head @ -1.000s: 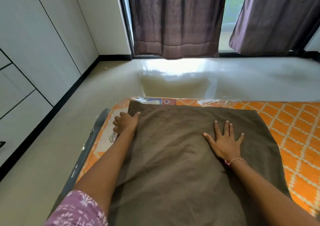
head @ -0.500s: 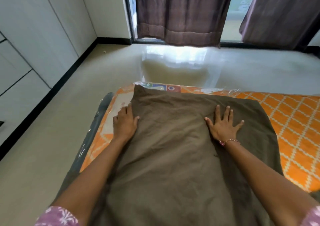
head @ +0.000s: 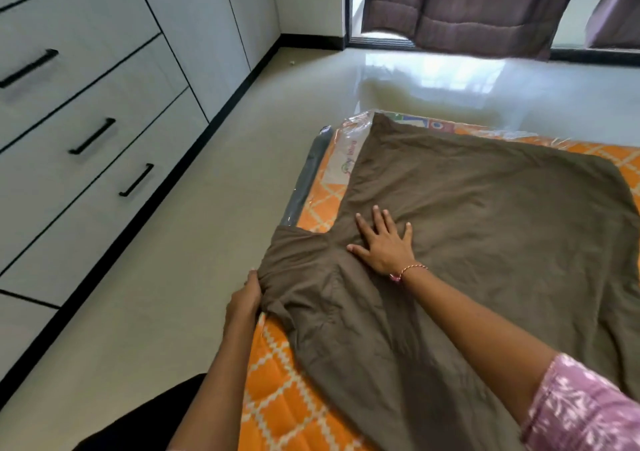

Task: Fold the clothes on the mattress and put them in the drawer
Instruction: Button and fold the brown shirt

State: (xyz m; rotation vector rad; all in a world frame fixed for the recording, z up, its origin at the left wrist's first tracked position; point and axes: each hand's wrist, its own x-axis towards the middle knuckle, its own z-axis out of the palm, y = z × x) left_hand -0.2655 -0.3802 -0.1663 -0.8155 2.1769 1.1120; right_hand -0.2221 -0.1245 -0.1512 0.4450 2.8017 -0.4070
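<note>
Folding had barely begun: brown garment (head: pixel 485 242) lay spread on the mattress (head: pixel 277 398), left hand (head: pixel 244 300) gripping its sleeve (head: pixel 298 260), right hand (head: pixel 384 242) pressing flat, fingers spread; drawers (head: pixel 93 135) stood closed.

My bedroom at home: orange mattress (head: pixel 277 395) on floor lower right, white drawers (head: pixel 86 111) left, purple curtains (head: pixel 467 7) top over window.

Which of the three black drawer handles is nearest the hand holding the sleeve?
The lowest handle, on the drawer nearest the floor. It sits closest to the left hand gripping the brown garment; the other two are higher and farther left.
</note>
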